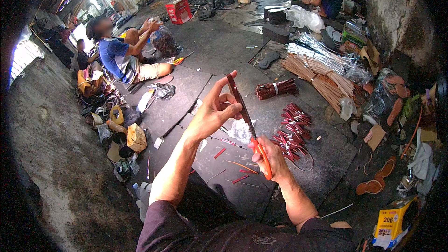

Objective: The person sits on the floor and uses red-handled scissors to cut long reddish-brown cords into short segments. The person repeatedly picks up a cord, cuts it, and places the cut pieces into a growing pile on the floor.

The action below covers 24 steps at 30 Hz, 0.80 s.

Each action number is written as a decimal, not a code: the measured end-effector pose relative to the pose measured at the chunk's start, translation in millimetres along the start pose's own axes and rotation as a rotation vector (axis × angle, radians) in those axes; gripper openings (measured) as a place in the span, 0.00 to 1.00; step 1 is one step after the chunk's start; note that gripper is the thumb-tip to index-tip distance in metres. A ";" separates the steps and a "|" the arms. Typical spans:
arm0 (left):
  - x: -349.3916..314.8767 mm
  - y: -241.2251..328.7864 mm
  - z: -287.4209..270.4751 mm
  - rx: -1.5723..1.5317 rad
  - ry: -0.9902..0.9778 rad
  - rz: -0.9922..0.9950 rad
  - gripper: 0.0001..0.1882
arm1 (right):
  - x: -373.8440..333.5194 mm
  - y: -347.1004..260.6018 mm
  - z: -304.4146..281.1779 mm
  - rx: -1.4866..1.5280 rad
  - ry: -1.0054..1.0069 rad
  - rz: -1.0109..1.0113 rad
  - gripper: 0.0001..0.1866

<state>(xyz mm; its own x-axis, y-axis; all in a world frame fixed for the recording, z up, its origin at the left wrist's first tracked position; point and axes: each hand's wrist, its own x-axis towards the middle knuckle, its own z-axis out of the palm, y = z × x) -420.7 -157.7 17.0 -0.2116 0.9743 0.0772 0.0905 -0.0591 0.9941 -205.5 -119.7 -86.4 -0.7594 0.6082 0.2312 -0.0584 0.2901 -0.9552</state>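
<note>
My left hand [215, 112] is raised in the middle, its index finger stretched up along a thin dark brown strap [237, 94]. The thumb presses toward that strap and the other fingers are curled. My right hand [271, 161] is closed round the orange handles of a pair of scissors [262, 156]. Their dark blades point up toward the strap's lower end; whether they touch it I cannot tell. Beyond my right hand a loose pile of short dark red straps [293, 133] lies on the floor. Behind it is a tied bundle of dark red straps [276, 89].
Tan strips [322, 77] lie bundled at the right, with silvery strips behind. Brown sandals [375, 180] and a yellow box [391, 221] are at the lower right. A person in blue [119, 58] sits at the left, near orange-handled scissors [179, 60]. Scraps lie before me.
</note>
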 end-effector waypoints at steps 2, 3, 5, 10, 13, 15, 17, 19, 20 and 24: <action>0.4 0.0 0.1 -0.017 0.017 -0.018 0.37 | -0.2 -0.6 0.3 -0.020 0.015 -0.011 0.27; 1.7 -2.9 -1.4 -0.042 0.039 0.005 0.37 | -0.2 -1.0 0.3 -0.029 0.023 -0.016 0.27; 4.3 -6.3 -4.1 -0.090 0.086 0.050 0.36 | 0.0 -9.0 -2.1 -0.051 0.001 0.008 0.27; -0.9 0.4 4.7 -0.010 0.043 0.062 0.39 | 1.1 -5.5 -1.8 -0.046 0.031 0.008 0.26; -2.5 1.4 5.0 0.001 0.020 0.041 0.39 | 3.2 -5.6 -5.2 -0.050 0.007 0.037 0.26; -2.9 3.2 6.7 0.004 0.024 0.022 0.41 | 2.4 -5.8 -7.7 -0.043 -0.016 0.070 0.26; -1.9 -0.5 6.6 -0.003 0.022 0.021 0.40 | 2.4 -9.1 -4.5 0.010 0.021 0.034 0.25; -1.4 -1.5 7.3 -0.014 0.021 0.011 0.40 | 1.5 -5.7 -3.1 0.002 0.038 -0.002 0.25; -1.4 -0.6 8.0 -0.022 0.021 0.001 0.39 | 1.0 2.2 -3.1 -0.032 0.038 -0.020 0.25; 4.8 -6.2 1.1 -0.196 0.102 -0.029 0.36 | -1.1 0.1 -3.0 -0.035 0.034 0.012 0.29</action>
<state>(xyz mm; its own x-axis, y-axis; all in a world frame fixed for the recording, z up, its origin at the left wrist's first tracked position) -421.2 -152.4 11.1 -0.3100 0.9497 0.0456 -0.1061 -0.0822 0.9910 -202.7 -118.1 -86.2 -0.7374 0.6362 0.2269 -0.0268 0.3081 -0.9510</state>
